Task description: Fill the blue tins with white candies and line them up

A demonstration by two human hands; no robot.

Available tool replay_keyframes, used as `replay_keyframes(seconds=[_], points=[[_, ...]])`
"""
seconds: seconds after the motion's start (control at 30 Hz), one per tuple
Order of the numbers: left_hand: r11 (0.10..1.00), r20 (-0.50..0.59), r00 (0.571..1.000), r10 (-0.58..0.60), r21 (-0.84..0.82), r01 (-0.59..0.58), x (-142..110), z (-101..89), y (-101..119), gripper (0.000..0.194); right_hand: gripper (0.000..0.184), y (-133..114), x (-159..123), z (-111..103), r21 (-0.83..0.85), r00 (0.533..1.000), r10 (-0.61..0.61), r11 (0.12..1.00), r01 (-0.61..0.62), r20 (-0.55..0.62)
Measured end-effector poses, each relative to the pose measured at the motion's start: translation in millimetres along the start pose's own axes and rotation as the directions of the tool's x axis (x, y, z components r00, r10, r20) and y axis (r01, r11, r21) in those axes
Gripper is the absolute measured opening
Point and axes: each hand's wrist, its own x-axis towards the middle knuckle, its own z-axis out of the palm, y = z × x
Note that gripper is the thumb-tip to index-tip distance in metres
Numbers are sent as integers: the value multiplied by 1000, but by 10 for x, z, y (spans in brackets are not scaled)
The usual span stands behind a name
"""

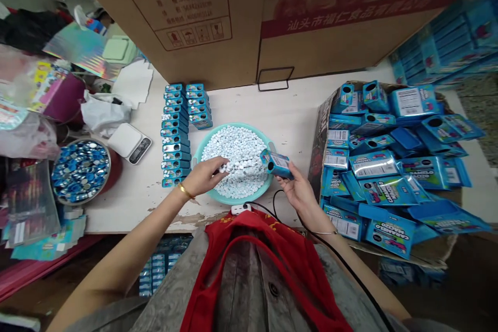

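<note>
A turquoise basin point(199, 151) full of small white round candies point(237, 142) stands on the table in front of me. My left hand point(208, 175) reaches over the basin's left side, fingers curled around some of the candies, with several showing at the fingertips. In my right hand point(299, 189) is a small blue box point(278, 164), tilted at the basin's right rim; its open end faces the candies. Left of the basin, two rows of upright blue boxes point(176, 132) stand close together, with round holes on top and white candies showing in several.
At right, a large carton point(319, 135) overflows with blue boxes. A big cardboard box point(241, 62) walls off the back, with a wire frame point(275, 79) before it. On the left are a white scale point(130, 143) and a pot point(114, 166) of blue and silver pieces.
</note>
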Motion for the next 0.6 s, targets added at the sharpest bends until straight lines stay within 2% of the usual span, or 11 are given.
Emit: replay_keyframes(seconds=[0.13, 0.3, 0.43, 0.53, 0.6], points=[[984, 100, 993, 63, 157, -78, 14, -342, 324, 26, 27, 78, -86, 180, -10, 997, 46, 999, -45, 61], [894, 262, 963, -63, 444, -63, 142, -566, 734, 20, 29, 178, -153, 266, -30, 992, 81, 996, -78, 94], [817, 293, 950, -109, 571, -82, 186, -670, 1024, 18, 29, 244, -146, 260, -39, 991, 108, 994, -105, 77], [787, 289, 954, -78, 605, -119, 165, -704, 1153, 19, 29, 258, -128, 248, -50, 991, 98, 994, -94, 92], [774, 272, 962, -32, 616, -148, 132, -703, 1158, 17, 28, 248, -115, 239, -48, 990, 94, 995, -90, 105]])
